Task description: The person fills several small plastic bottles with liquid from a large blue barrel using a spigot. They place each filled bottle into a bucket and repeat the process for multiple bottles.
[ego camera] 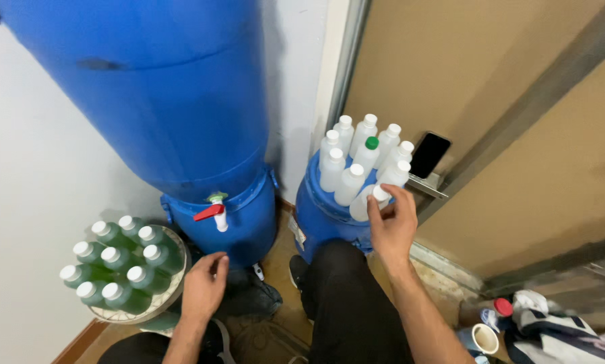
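My right hand (391, 226) grips a white empty plastic bottle (365, 202) lying tilted at the front of a group of several upright white bottles (356, 152), one with a green cap (372, 143), standing on a small blue drum (319, 216). My left hand (205, 286) hovers with fingers loosely apart, holding nothing, just right of a round stand (171, 296) carrying several bottles filled with green liquid (117, 259). Above it, a white tap with a red lever (211, 211) sticks out of a large blue barrel (161, 87).
A black phone (429, 155) leans on a metal ledge by the brown door (504, 101). White wall (26, 168) at left. My dark trouser legs and shoes (346, 303) fill the floor. A red-capped bottle (501, 308), a cup (484, 338) and cloth lie at lower right.
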